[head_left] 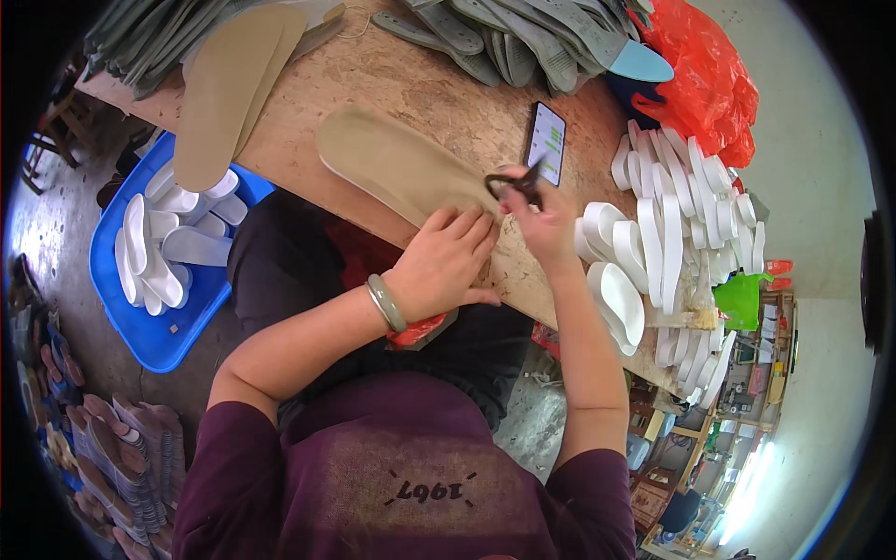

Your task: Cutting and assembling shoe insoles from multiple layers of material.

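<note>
A tan, sole-shaped insole (392, 154) with a pale edge lies slantwise on the wooden table before me. My left hand (446, 257), wearing a bangle, rests flat over its near right end, fingers extended and thumb spread apart. Close by on the right, my right hand (541, 213) is closed on dark scissors (527, 187). A dark loop and a pointed end stick out of the grip, slightly blurred. The scissors are beside the insole's right end; whether they touch it I cannot tell.
Larger tan sheets (224, 84) overhang the table's left edge. Grey insoles (523, 42) pile up at the back, beside a red plastic bag (705, 79). A phone (546, 140) lies near my right hand. White soles (663, 238) stand at right; more fill a blue basin (159, 336) on the left.
</note>
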A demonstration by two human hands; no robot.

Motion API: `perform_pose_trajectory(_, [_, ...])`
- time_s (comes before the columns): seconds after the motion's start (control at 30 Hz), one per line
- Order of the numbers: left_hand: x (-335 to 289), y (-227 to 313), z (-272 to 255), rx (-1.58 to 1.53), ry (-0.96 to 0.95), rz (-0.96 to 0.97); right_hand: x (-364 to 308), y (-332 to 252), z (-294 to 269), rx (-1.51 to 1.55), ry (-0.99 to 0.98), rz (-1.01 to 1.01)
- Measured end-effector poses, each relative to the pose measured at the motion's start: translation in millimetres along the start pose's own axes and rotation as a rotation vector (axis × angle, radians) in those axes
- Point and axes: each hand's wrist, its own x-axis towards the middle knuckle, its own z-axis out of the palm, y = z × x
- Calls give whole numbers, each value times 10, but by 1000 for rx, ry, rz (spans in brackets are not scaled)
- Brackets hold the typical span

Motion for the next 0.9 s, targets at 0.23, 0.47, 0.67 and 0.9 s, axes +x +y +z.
perform_pose_trajectory(0.23, [-78, -62, 6, 53, -94, 102, 228, -53, 93, -338, -127, -321])
perform_pose_trajectory(0.47, [-66, -134, 60, 25, -78, 73, 725, -289, 150, -557, -393, 38])
perform_pose_trajectory(0.67, [-40, -110, 28, 67, -61, 106, 55, 304, 124, -78, 103, -192])
perform_pose_trajectory(0.9, [-56, -129, 22, 40, -58, 65, 921, -256, 253, -640, -455, -147])
